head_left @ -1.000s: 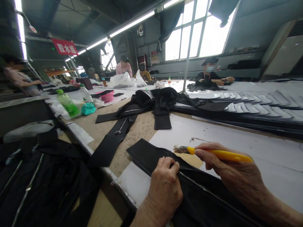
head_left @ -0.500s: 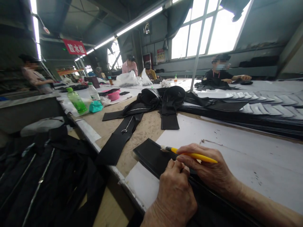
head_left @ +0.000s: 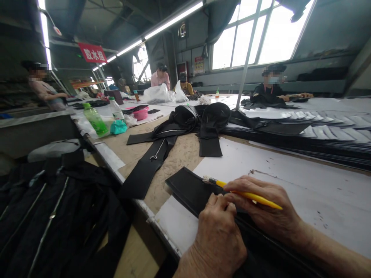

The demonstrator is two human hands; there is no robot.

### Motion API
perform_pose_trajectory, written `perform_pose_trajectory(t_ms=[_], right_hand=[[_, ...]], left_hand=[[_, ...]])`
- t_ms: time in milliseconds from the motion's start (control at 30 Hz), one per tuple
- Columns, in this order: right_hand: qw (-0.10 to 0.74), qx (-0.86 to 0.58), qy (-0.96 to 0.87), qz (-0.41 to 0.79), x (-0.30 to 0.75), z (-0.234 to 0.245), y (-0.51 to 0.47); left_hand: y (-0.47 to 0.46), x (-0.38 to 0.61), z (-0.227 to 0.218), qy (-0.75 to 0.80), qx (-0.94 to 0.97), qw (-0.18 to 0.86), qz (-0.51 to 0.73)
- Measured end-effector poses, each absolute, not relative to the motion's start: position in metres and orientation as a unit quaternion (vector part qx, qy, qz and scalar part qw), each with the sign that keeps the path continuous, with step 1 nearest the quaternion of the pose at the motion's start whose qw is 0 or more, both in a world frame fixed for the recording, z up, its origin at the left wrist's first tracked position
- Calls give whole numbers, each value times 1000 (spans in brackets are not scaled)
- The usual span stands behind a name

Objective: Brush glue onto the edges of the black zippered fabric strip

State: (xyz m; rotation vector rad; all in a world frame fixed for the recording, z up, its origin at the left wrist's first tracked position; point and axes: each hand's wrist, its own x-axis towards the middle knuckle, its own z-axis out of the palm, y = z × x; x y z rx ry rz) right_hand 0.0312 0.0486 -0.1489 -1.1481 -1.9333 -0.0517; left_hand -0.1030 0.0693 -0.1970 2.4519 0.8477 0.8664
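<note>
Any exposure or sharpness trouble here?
Head view: the window blows out to white; same view, the black garments at lower left sink into shadow, while the brush stands out clearly and distant details look soft.

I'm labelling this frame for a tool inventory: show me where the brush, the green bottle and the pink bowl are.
Brush (head_left: 251,197): head view, on its yellow handle.
Green bottle (head_left: 96,120): head view, on its body.
Pink bowl (head_left: 141,114): head view, on its outer wall.
</note>
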Motion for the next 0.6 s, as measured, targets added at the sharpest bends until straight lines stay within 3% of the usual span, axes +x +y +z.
perform_pose_trajectory(t_ms=[600], right_hand=[[392, -430, -813, -17, 32, -151, 54]], left_hand=[[68, -104, -198, 290, 881, 178, 328]])
